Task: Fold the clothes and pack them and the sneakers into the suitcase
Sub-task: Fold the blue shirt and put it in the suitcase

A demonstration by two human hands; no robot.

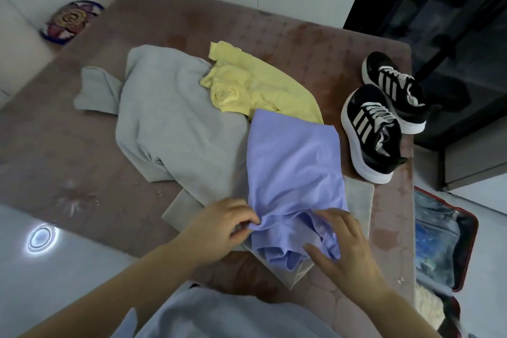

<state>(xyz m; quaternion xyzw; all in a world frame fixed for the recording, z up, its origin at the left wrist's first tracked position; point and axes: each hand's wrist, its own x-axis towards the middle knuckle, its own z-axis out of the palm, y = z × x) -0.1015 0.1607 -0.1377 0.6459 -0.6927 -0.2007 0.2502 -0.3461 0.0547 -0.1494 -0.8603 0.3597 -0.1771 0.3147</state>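
Observation:
A lilac shirt (295,170) lies partly folded near the front edge of the pinkish bed (82,151), on top of a beige garment (359,197). My left hand (219,230) pinches the shirt's near left edge. My right hand (348,250) grips its bunched near right corner. A grey sweatshirt (167,118) is spread behind to the left, and a crumpled yellow garment (247,88) lies beyond the lilac one. Two black sneakers with white stripes (375,129) stand at the bed's right edge. The open red suitcase (463,255) sits on the floor at the right.
A dark cabinet (444,22) stands past the bed's right side. A colourful round object (70,22) leans by the white wall at the far left. Glossy white floor (55,255) shows at the lower left.

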